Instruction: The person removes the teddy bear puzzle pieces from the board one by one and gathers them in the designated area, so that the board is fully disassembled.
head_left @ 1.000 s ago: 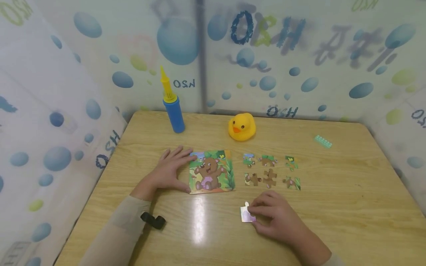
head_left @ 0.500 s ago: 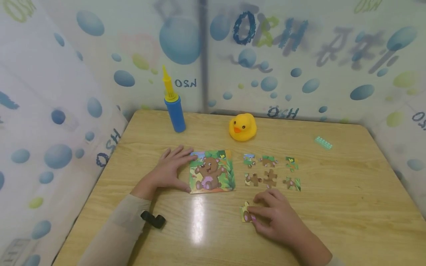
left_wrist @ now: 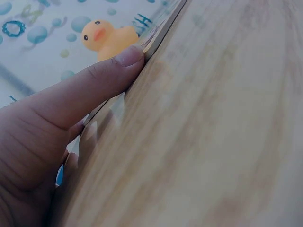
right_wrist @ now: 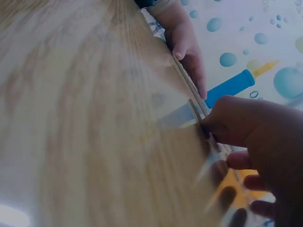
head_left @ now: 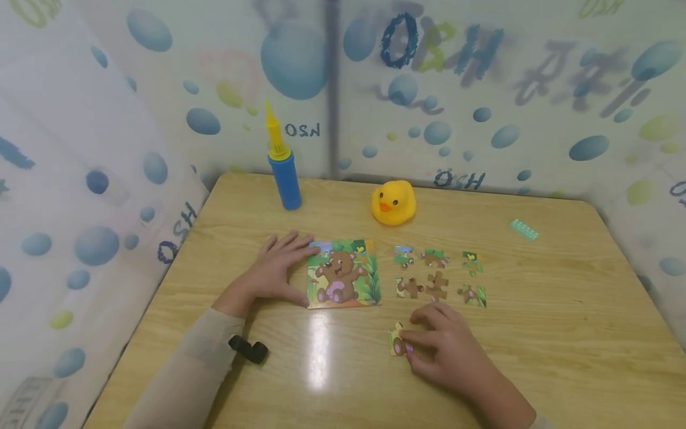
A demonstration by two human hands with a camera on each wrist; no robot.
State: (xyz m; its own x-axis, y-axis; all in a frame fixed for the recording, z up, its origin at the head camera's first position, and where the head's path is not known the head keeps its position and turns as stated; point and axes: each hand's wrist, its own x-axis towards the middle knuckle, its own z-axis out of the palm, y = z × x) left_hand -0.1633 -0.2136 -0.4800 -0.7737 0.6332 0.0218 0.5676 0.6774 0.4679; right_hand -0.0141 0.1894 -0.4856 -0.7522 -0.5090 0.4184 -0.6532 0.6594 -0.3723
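Observation:
On the table lies a square picture board (head_left: pixel 345 274) with a brown bear on it. My left hand (head_left: pixel 270 268) rests at its left side, fingers spread and mostly straight, the thumb touching the lower left corner; in the left wrist view the thumb (left_wrist: pixel 94 85) lies along the board's edge. Below the other loose pieces, my right hand (head_left: pixel 447 348) pinches a jigsaw puzzle piece (head_left: pixel 395 342) between thumb and index finger. That piece shows a brown foot on yellow and is partly covered by the fingers. The right wrist view shows its thin edge (right_wrist: pixel 194 109) close to the tabletop.
Several puzzle pieces (head_left: pixel 437 287) lie in two rows right of the board. A yellow rubber duck (head_left: pixel 393 204) and a blue and yellow hand pump (head_left: pixel 286 182) stand behind. A mint toy brick (head_left: pixel 524 229) lies at the back right. Patterned walls border the table (head_left: pixel 563 322).
The glare on the pinched puzzle piece has gone, so its picture now shows. Both hands keep about the same places; the head view has shifted slightly.

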